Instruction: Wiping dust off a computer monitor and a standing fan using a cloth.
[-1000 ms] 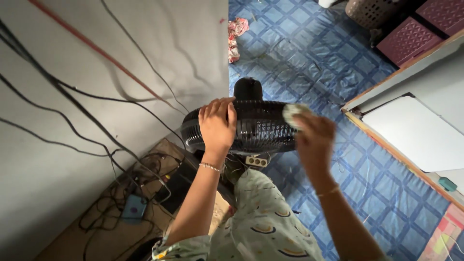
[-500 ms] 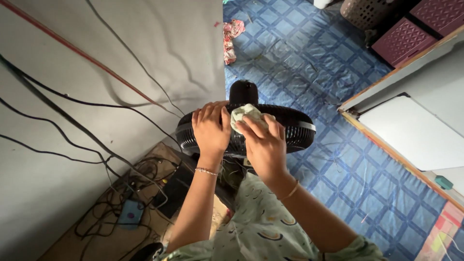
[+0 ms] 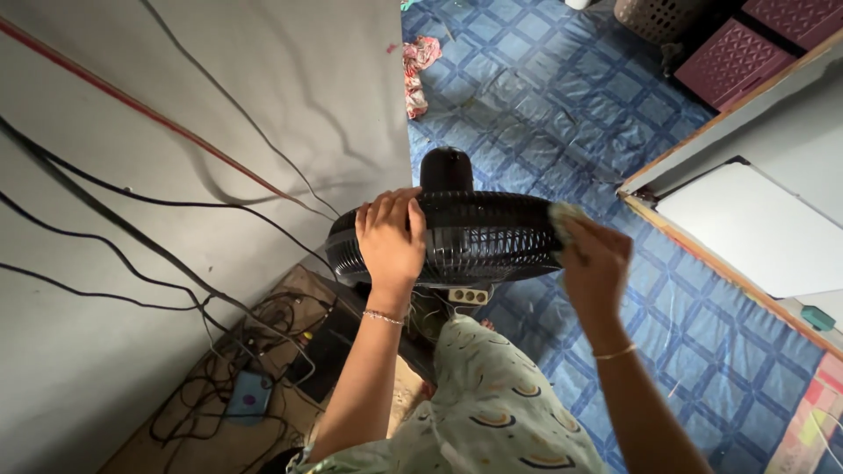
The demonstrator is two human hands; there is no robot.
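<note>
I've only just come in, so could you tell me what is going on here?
A person stands over a black fan beside a grey wall. The left hand lies on top of the fan's grille, fingers draped over its rim. The right hand presses a pale cloth against the grille's right edge. Cables lie tangled on the floor to the left.

Both arms reach forward and down. The left hand point(image 3: 391, 237) lies palm down with fingers curled over, wrist straight. The right hand point(image 3: 595, 263) sits farther right, fingers closed.
</note>
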